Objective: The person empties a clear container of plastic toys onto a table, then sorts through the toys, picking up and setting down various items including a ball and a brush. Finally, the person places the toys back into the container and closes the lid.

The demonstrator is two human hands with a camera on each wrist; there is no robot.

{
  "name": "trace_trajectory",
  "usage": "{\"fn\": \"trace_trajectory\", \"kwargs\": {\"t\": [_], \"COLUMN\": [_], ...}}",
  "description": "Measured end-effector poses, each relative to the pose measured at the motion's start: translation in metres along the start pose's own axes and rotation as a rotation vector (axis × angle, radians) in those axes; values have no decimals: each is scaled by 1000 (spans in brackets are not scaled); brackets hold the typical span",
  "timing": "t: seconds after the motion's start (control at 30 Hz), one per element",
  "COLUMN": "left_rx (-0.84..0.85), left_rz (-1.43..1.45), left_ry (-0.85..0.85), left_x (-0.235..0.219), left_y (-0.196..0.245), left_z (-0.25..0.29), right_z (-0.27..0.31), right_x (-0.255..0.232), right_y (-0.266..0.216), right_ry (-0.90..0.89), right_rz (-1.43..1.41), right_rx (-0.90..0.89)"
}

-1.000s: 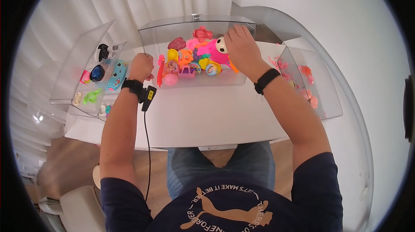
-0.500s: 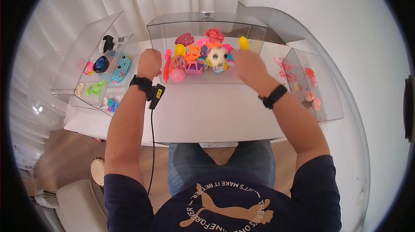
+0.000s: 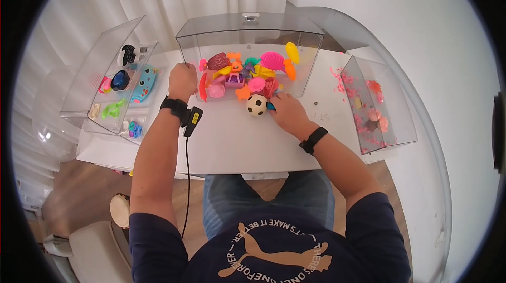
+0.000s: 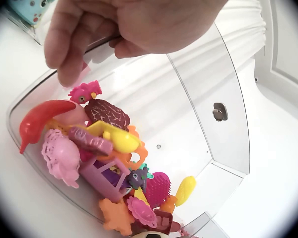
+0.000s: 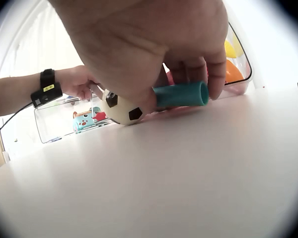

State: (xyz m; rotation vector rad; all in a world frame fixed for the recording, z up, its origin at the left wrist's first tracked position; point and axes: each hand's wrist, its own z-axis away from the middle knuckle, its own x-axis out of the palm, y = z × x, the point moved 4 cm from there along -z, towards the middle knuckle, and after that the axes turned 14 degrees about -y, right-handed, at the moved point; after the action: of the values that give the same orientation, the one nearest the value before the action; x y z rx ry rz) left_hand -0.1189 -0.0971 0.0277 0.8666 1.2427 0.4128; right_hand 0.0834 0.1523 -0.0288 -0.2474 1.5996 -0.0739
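In the head view my left hand grips the left wall of the middle clear box; in the left wrist view its fingers curl over that box's edge. Toys fill the box, among them a red pepper, a pink brush and a yellow piece. My right hand pinches a teal tube low over the white table, by the box's front edge. A black-and-white ball is at the tube's end; whether the two are joined I cannot tell.
A clear box with a blue toy and other toys stands at the left. Another clear box at the right holds pink and orange pieces. A black cable hangs from my left wrist.
My right hand has moved from over the box's right side down to the table in front, with the ball beside it. Toys in the box have shifted. My left hand stays at the wall.
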Motion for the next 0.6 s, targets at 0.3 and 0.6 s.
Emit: {"fn": "trace_trajectory", "kwargs": {"t": [0.3, 0.6], "left_rx": [21, 46], "left_rz": [14, 86], "left_ry": [51, 5], "left_x": [9, 10], "left_y": [-7, -6], "left_z": [13, 22], "right_z": [-4, -1], "right_x": [0, -2], "right_y": [-8, -2], "right_ry": [1, -12], "right_rz": [-15, 20], "right_rx": [7, 17]}}
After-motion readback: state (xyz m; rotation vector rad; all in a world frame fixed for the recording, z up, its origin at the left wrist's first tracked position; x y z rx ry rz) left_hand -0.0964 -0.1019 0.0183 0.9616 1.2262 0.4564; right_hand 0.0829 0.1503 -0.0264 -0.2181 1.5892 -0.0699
